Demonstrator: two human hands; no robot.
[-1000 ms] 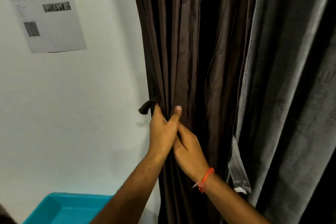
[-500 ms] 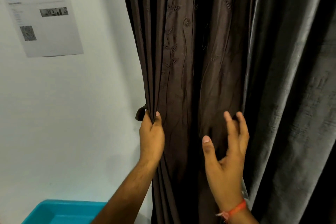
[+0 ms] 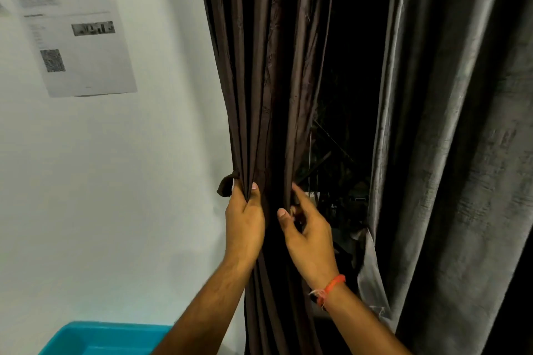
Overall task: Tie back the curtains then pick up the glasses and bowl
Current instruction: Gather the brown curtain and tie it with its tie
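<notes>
A dark brown curtain [image 3: 268,72] hangs beside the white wall, bunched into folds at waist height. My left hand [image 3: 245,222] is closed around the left folds, just below a short brown tie-back strap [image 3: 226,186] that sticks out toward the wall. My right hand [image 3: 307,233] curls its fingers around the curtain's right edge and pulls that edge toward the left hand. A dark window gap [image 3: 346,124] shows between this curtain and a grey curtain [image 3: 450,153] on the right. No glasses or bowl are in view.
A printed paper sheet [image 3: 78,32] is stuck on the white wall at upper left. A turquoise plastic tub [image 3: 95,339] sits at the bottom left. An orange thread band circles the right wrist.
My right hand was open and away from the fabric; it has now caught the brown curtain's right edge and drawn it left, opening a dark window gap. The left hand keeps its grip.
</notes>
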